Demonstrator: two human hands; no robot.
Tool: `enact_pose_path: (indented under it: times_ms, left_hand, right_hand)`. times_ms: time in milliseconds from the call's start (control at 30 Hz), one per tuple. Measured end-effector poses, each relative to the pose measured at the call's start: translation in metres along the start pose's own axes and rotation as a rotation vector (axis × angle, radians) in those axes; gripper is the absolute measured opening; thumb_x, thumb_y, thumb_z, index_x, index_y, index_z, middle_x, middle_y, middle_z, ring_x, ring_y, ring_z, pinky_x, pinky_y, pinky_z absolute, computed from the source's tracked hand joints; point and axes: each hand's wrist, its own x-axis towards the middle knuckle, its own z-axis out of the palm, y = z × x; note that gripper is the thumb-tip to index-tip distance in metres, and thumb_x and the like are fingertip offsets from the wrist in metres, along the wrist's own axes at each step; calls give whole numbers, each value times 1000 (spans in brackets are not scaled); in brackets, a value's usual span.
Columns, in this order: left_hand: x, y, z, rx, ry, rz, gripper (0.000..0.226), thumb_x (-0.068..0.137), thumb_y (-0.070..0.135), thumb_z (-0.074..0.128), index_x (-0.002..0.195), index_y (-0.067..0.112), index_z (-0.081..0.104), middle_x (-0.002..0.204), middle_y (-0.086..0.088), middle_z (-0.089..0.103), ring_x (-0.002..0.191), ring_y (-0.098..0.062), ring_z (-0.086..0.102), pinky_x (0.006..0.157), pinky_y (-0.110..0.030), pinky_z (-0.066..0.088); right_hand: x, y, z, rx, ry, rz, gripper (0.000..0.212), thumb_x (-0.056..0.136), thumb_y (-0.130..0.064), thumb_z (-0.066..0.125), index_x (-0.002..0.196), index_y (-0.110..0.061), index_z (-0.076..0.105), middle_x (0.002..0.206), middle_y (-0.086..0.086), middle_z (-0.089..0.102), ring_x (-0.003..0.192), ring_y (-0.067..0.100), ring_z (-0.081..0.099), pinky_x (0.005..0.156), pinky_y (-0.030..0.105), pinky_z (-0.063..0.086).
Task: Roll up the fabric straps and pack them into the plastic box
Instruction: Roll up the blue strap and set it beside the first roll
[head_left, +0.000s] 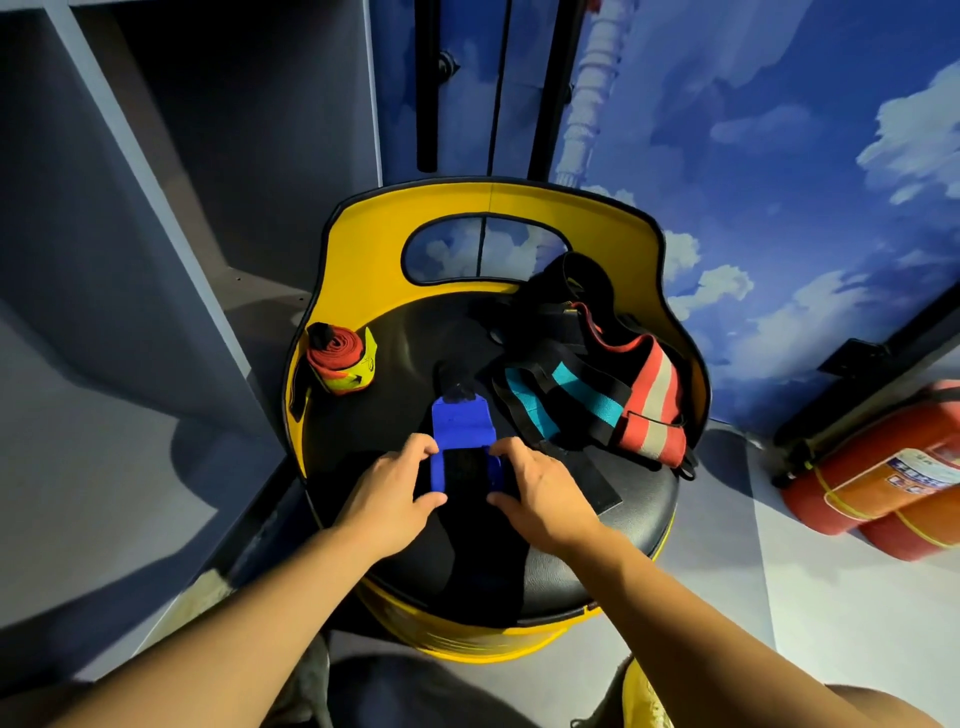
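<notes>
1. Head view: left hand (397, 480) and right hand (540, 486) each pinch one end of the blue strap (462, 428), grip curled round its rolled near part, at the stool seat (395, 364) centre.
2. Rolled red-yellow strap (340, 358) stands at seat's left edge.
3. Loose strap pile (597, 374) lies right of the blue strap.
4. Fire extinguishers (883, 467) lie on the floor, well right of the stool.

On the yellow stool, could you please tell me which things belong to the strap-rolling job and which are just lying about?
Part of the job:
- blue strap, gripped at its rolled end by the left hand and the right hand
- rolled red strap
- heap of loose straps

Just lying about:
- stool, which only bears them
- fire extinguishers

No plastic box is in view.
</notes>
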Motion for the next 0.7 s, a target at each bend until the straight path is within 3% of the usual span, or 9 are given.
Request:
enact_pose_path:
  times_ms: [100, 200, 300, 433, 567, 700]
  left_hand:
    - [-7, -1, 0, 47, -17, 62, 41, 91, 28, 71, 119, 33, 42, 121, 3, 57, 114, -20, 55, 92, -33, 48]
    - [-6, -2, 0, 5, -22, 62, 38, 94, 29, 68, 123, 32, 44, 124, 5, 59, 114, -19, 55, 90, -31, 47]
    - [1, -6, 2, -27, -23, 54, 37, 96, 30, 64, 128, 29, 47, 130, 3, 59, 122, -20, 55, 94, -32, 47]
    - [12, -7, 6, -31, 56, 73, 40, 101, 27, 55, 141, 21, 50, 144, 5, 50, 133, -16, 48, 109, -32, 41]
    - [28, 0, 5, -53, 62, -8, 45, 106, 33, 42, 148, 19, 47, 149, 7, 43, 135, -13, 44, 110, -28, 36]
    - [36, -2, 1, -88, -19, -56, 62, 95, 35, 58, 153, 24, 38, 153, 10, 38, 139, -15, 40, 114, -32, 35]
  right_hand:
    - [-4, -3, 0, -1, -51, -17, 46, 88, -21, 70, 127, -20, 45, 122, 2, 58, 104, 20, 56, 89, 31, 46]
    - [-5, -4, 2, 51, -70, -22, 47, 90, -19, 65, 131, -21, 43, 125, 0, 56, 105, 17, 56, 85, 23, 43]
    - [-1, 2, 7, 65, -44, -49, 58, 88, -22, 67, 140, -18, 41, 132, 2, 57, 117, 19, 56, 98, 27, 46]
    - [12, 5, 10, 17, -26, -46, 71, 87, -34, 69, 148, -12, 40, 156, 4, 36, 137, 24, 43, 114, 38, 39]
    - [29, 8, 7, 5, -30, -30, 73, 86, -42, 63, 149, -10, 42, 141, 2, 44, 126, 23, 48, 109, 39, 43]
    - [35, 10, 5, 141, -13, 41, 67, 91, -35, 67, 148, -14, 39, 138, 2, 51, 123, 16, 52, 105, 31, 44]
